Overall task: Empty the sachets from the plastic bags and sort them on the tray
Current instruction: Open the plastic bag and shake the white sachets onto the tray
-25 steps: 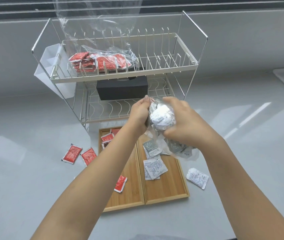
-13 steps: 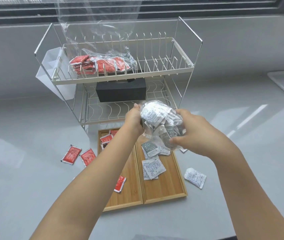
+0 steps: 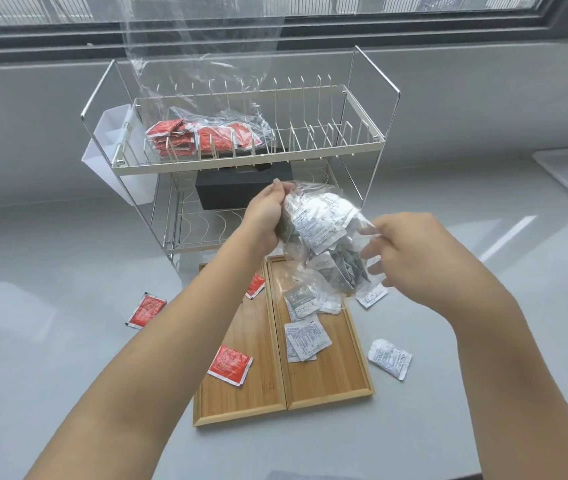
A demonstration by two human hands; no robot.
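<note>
Left fingers (image 3: 277, 188) pinch the upper end of the clear plastic bag (image 3: 324, 237); I see right fingertips (image 3: 372, 251) curled on its lower side. The bag's long axis slants down-right, white sachets (image 3: 317, 220) bunched inside, held above the bamboo tray (image 3: 331, 386). Left hand (image 3: 265, 216) sits higher, right hand (image 3: 410, 258) lower; both forearms reach forward. Loose white sachet (image 3: 390, 358) lies beside the tray.

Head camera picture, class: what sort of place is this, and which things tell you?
Probably a home kitchen counter by a window: a two-tier wire dish rack stands on a smooth grey countertop under a window frame.
</note>
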